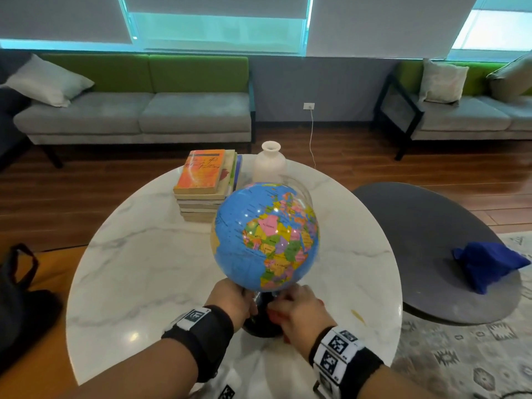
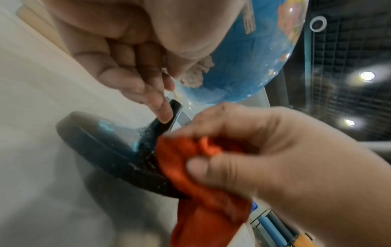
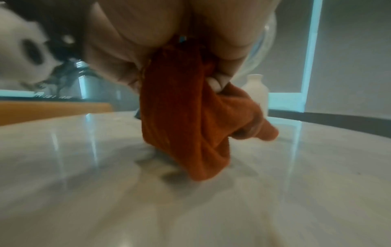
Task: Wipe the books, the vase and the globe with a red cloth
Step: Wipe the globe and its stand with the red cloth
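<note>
On the left, the left hand (image 1: 230, 296) steadies the globe (image 1: 266, 236) from below, its fingers (image 2: 156, 103) curled against the clear arm just above the black base (image 2: 101, 143). Right of it, the right hand (image 1: 299, 312) has its fingers clenched round the bunched red cloth (image 2: 190, 165), which touches the base's neck while its tail hangs to the marble surface (image 1: 144, 269). The stand's axis rises tilted, so the ball lies above and beyond the cloth. Books (image 1: 203, 184) and vase (image 1: 270, 162) stand farther back.
</note>
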A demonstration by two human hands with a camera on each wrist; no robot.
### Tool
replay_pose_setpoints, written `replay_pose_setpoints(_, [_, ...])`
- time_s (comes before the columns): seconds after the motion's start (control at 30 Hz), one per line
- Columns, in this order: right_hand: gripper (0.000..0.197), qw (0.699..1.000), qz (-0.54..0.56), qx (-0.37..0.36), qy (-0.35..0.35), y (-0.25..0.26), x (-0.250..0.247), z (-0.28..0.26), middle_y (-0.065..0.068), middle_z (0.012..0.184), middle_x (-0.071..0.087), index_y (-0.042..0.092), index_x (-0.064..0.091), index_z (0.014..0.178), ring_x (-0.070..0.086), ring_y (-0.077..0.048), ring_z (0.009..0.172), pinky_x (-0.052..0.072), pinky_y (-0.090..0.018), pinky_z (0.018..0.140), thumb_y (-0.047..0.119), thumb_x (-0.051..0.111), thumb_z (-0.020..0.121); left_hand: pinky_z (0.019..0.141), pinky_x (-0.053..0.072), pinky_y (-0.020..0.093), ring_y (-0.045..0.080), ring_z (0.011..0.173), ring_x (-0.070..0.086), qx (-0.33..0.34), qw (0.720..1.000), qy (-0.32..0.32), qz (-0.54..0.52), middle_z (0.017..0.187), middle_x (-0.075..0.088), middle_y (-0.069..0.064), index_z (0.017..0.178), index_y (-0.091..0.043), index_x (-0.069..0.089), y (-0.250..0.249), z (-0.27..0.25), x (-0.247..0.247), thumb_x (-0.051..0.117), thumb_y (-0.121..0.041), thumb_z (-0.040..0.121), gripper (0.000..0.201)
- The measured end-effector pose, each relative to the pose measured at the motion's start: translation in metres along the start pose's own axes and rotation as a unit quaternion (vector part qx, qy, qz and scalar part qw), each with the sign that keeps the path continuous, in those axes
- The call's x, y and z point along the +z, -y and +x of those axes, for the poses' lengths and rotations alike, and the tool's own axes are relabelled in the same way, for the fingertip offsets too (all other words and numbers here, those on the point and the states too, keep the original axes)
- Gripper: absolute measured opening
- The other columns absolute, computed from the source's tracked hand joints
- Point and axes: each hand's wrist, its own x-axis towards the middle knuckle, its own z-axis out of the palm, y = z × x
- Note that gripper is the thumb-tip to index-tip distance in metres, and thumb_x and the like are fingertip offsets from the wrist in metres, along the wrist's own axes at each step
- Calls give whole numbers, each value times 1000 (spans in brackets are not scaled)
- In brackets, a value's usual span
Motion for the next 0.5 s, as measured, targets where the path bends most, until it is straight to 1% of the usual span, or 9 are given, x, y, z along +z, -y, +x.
replay_pose_setpoints(0.1, [20,993,-55,-90,48,7,10,0,6,83,58,37,73,81,61,-22,76,54,-27,56,31,74,62,60,51,26,13,50,59,1,1000,-7,-16,52,65,2,63,-11,61,-4,0,-2,42,-17,95,38])
replay_pose_setpoints(0.13, [21,993,-80,-81,37,5,8,0,7,85,59,38,73,82,60,-22,78,53,-25,58,32,74,62,58,48,23,10,48,58,3,1000,-6,-8,50,64,0,62,-11,62,-4,0,-2,42,-18,96,40])
replay_pose_setpoints(0.23, [24,993,-114,-10,25,-7,-5,4,0,109,53,32,68,107,47,-26,101,45,-27,78,29,55,87,54,43,19,5,46,55,-5,1000,-13,15,44,61,-5,57,-12,65,-4,-2,-4,42,-18,96,45])
replay_pose_setpoints(0.27, [23,994,-103,-4,26,-8,-8,4,0,109,53,32,68,108,47,-25,101,44,-26,76,31,58,87,53,42,19,5,46,55,-9,1000,-14,16,45,61,-5,59,-11,65,-5,-2,-4,42,-17,96,44])
replay_pose_setpoints(0.33, [22,995,-81,-12,58,2,-14,-1,7,89,58,39,73,88,57,-18,82,38,-18,58,39,78,66,53,44,19,7,46,56,-7,1000,-12,12,51,64,-2,64,-10,65,-7,-1,-4,41,-16,96,41])
replay_pose_setpoints(0.37, [25,992,-104,-29,65,3,-6,-3,10,82,58,41,72,80,59,-16,74,38,-16,54,40,81,57,54,45,20,9,47,56,-6,1000,-12,3,53,65,0,66,-9,64,-7,0,-4,41,-16,96,39])
replay_pose_setpoints(0.4, [26,990,-103,-53,76,0,3,-3,10,81,57,41,71,80,60,-17,73,43,-17,51,39,79,55,55,46,21,10,48,56,-7,1000,-12,-7,54,66,1,68,-9,62,-7,0,-4,41,-16,96,37])
replay_pose_setpoints(0.43, [26,989,-100,-89,65,-3,10,-4,9,84,57,40,71,84,61,-20,75,49,-21,52,37,75,58,56,46,22,11,48,56,-11,1000,-10,-13,55,66,2,69,-9,61,-8,0,-4,40,-16,97,35])
replay_pose_setpoints(0.5, [26,997,-45,-51,35,-6,4,-5,6,100,56,35,70,96,57,-24,90,55,-27,66,29,66,71,57,46,22,11,48,56,-17,1000,-9,-24,56,66,2,69,-9,60,-7,0,-4,41,-15,97,35])
